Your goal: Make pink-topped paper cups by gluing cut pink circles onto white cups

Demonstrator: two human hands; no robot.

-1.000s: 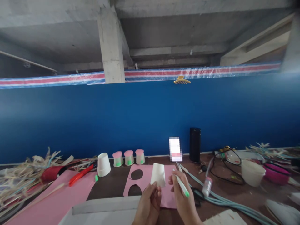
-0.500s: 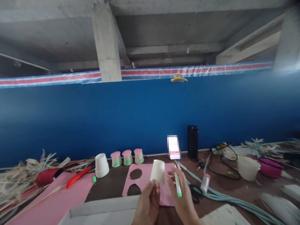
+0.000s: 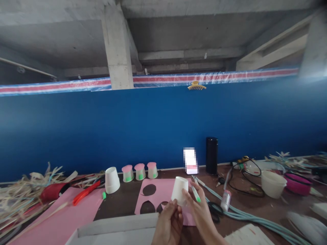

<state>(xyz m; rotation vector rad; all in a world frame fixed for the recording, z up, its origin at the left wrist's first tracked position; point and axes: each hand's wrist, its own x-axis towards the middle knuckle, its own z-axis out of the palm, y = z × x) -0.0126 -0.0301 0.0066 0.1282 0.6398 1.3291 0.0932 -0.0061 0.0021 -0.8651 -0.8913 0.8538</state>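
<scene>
Left hand (image 3: pixel 168 223): it rose from the bottom edge of the view, fingers pinched together on the lower rim of a small white paper cup (image 3: pixel 180 190).
Cup position: the cup was held upside down above the fingertips, wide mouth down and narrow base up, tipped slightly, over the pink sheet and clear of the table.
Right hand (image 3: pixel 203 212): it was closed around a white marker with a green tip (image 3: pixel 196 194), just right of the cup; the fingertips came close to the cup's side, but I could not tell whether they touched it.
Marker: slim, smooth plastic, slanting with the green tip pointing down and to the right.
Cup material: thin matte paper, tapered, plain white with no colour on it.
Pink sheet (image 3: pixel 155 199): flat card on the dark brown table (image 3: pixel 120 204), with three round holes cut out, the table showing dark through them.
Finished cups (image 3: pixel 139 171): three small inverted cups stood in a row against the blue wall, each capped in pink with a green patch on its side.
Plain cup (image 3: pixel 112 180): a larger white cup stood inverted just left of that row.
Left side: a red-handled tool (image 3: pixel 85 193) lay on a bigger pink sheet (image 3: pixel 58 221), beside a tangle of dry straw strips (image 3: pixel 22 190).
Right side: a black cylinder (image 3: pixel 212 156) stood upright at the wall; pale blue cable (image 3: pixel 245 219) ran across the table near a white bowl (image 3: pixel 273 183).
</scene>
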